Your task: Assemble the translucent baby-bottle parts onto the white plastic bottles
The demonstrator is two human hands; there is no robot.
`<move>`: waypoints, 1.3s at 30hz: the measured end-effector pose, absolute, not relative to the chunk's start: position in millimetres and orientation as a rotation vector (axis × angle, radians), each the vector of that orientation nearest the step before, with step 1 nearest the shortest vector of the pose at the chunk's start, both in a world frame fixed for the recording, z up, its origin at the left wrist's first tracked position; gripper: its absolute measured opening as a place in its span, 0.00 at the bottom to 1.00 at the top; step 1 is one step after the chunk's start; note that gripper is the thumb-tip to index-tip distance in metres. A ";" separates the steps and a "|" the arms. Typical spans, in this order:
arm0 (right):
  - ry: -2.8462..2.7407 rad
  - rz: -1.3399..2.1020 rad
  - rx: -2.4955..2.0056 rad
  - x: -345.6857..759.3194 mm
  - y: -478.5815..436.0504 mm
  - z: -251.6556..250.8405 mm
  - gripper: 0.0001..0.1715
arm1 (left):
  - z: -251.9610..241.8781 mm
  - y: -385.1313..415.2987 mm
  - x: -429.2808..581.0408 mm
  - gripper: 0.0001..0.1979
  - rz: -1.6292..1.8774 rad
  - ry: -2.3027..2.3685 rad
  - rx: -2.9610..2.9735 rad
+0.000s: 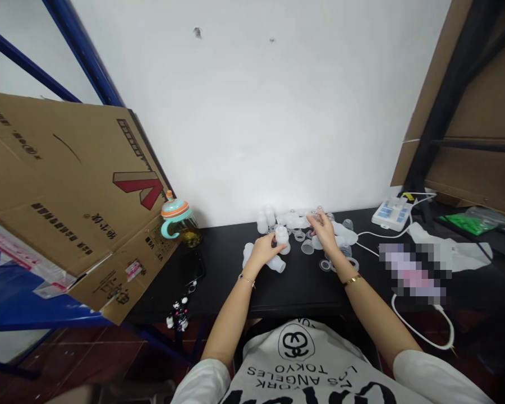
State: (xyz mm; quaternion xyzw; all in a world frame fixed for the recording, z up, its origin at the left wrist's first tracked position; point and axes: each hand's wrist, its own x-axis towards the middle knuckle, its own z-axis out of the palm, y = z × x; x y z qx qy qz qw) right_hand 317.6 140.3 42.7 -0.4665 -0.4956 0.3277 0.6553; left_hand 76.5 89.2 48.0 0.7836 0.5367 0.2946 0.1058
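The left hand [264, 249] is shown with its fingers curled round a small white bottle [281, 235], which is held upright just above the black table [303, 286]. The right hand [325, 231] is laid, half open, over a clear part [315, 215] at its fingertips; whether that part is gripped cannot be told. Both hands are set within a loose cluster of pale bottles [266, 220], cups [307, 247] and rings [325, 265], which is spread along the far edge of the table against the wall. One bottle lying on its side [273, 264] is touched by the left palm.

On the shirt [303, 365], seen upside down, the words "LOS ANGELES TOKYO" and "YORK" can be read round a circular emblem. A large red "V" is printed on the cardboard box [67, 191] that is tilted over the table's left end; its smaller print is too blurred to read. Beside the box a cup with an orange and teal lid [177, 220] is placed, with a black phone [192, 267] and a beaded key ring [179, 312] nearer the table's edge. To the right a white device with blue buttons [390, 213], a white cable [425, 331] and a green packet [467, 222] are seen, well apart from the hands.
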 end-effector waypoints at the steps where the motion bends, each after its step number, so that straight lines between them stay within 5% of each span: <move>1: -1.129 0.758 -1.050 316.1 140.2 42.8 0.41 | 48.0 89.3 76.4 0.18 0.873 1.580 2.308; 23: -1.271 0.855 -1.125 304.1 132.9 40.5 0.28 | 46.9 91.8 75.4 0.21 0.900 1.578 2.303; 39: -1.356 0.859 -1.168 302.5 130.2 41.7 0.31 | 57.6 83.7 76.8 0.23 1.132 1.515 2.240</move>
